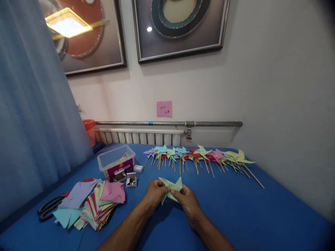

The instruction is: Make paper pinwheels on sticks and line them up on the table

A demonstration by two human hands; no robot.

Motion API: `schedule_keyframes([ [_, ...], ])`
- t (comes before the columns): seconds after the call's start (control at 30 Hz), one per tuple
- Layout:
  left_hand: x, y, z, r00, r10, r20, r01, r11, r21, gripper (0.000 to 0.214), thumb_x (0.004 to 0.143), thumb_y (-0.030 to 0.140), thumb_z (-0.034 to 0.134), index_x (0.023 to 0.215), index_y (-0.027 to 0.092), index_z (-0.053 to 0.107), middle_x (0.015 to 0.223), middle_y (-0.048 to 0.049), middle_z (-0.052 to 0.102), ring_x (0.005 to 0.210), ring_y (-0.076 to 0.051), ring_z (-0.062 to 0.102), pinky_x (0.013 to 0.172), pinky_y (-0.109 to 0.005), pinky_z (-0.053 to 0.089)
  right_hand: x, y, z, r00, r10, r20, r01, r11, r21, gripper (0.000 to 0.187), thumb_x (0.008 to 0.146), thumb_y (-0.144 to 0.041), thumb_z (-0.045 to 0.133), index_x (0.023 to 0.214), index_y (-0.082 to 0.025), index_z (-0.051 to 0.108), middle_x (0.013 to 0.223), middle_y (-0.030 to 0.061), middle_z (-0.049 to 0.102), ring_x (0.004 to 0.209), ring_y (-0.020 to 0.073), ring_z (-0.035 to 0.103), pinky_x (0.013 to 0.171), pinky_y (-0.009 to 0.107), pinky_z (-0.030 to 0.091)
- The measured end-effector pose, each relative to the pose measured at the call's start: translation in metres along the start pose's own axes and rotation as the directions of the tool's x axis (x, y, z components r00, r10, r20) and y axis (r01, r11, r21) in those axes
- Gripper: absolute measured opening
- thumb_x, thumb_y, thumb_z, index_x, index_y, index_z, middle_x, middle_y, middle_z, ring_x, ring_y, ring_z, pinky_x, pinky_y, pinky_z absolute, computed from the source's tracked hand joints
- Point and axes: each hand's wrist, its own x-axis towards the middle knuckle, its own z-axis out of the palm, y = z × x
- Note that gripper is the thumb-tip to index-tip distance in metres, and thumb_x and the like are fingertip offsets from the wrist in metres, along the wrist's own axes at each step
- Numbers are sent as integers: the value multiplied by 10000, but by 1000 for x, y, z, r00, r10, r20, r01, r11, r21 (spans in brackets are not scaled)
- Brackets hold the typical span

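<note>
Both my hands meet over the blue table (261,212), pinching a pale green folded paper pinwheel (172,185). My left hand (155,195) grips its left side with closed fingers. My right hand (188,203) holds its right and lower part, fingers pressed together. The paper's points stick up above my fingers. A row of finished paper pinwheels on wooden sticks (199,157) lies behind, across the table's far side.
A stack of coloured cut paper squares (96,204) lies at the left, with black scissors (49,208) beside it. A clear plastic box (116,161) and small open cardboard boxes (131,180) stand behind the stack. A radiator (141,136) and a blue curtain (31,115) border the table.
</note>
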Motion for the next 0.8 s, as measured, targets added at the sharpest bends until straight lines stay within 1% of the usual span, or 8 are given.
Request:
schedule_keyframes([
  [0.13, 0, 0, 1, 1000, 12, -12, -13, 1000, -19, 271, 516, 331, 809, 617, 150, 634, 582, -24, 624, 523, -124, 522, 564, -264, 396, -2, -1, 2, 1000, -8, -14, 8, 1000, 4, 464, 674, -464, 880, 1028, -181, 779, 1005, 93, 822, 981, 319, 748, 914, 417, 558],
  [0.3, 1, -1, 1, 1000, -2, -21, 2, 1000, -6, 270, 506, 330, 805, 595, 158, 616, 558, -15, 610, 508, -119, 509, 551, -262, 389, -2, -2, 2, 1000, -10, -3, 10, 1000, -19, 500, 673, -497, 874, 1040, -171, 774, 943, 88, 823, 937, 319, 753, 884, 417, 562],
  [0.4, 1, -1, 1, 1000, 3, -4, -3, 1000, -3, 269, 510, 329, 809, 598, 160, 618, 563, -13, 615, 515, -119, 512, 559, -262, 393, -1, 0, 1, 1000, -15, -8, 14, 1000, -7, 512, 661, -478, 886, 1059, -178, 767, 922, 77, 822, 938, 318, 751, 897, 420, 553],
  [0.5, 1, -1, 1, 1000, 12, 21, -11, 1000, -5, 267, 520, 331, 805, 605, 157, 620, 568, -14, 613, 517, -116, 505, 562, -263, 388, -1, -1, 1, 1000, -15, -9, 15, 1000, 5, 489, 651, -466, 894, 1030, -184, 767, 918, 75, 821, 933, 319, 750, 901, 426, 550],
  [0.63, 0, 1, 1, 1000, 3, 23, -4, 1000, 7, 288, 514, 336, 821, 606, 158, 614, 566, -8, 606, 522, -117, 500, 570, -266, 381, -3, -2, 1, 1000, -10, -9, 10, 1000, -4, 470, 688, -471, 872, 1042, -181, 766, 930, 75, 819, 944, 311, 747, 902, 419, 547],
  [0.73, -4, 6, 1, 999, 10, 42, -10, 1000, 9, 329, 525, 378, 841, 623, 154, 621, 575, -7, 607, 529, -116, 494, 565, -263, 367, -2, -1, 0, 999, -3, -32, 2, 999, -36, 473, 676, -476, 872, 1025, -175, 766, 890, 71, 813, 926, 315, 743, 871, 411, 548],
  [0.8, -6, 10, 1, 998, 34, 44, -34, 999, -1, 374, 556, 446, 842, 646, 153, 628, 573, 1, 590, 524, -108, 473, 553, -260, 350, 0, 1, -2, 999, 12, -51, -15, 998, -57, 465, 655, -477, 877, 987, -174, 761, 859, 66, 807, 896, 312, 740, 836, 400, 548],
])
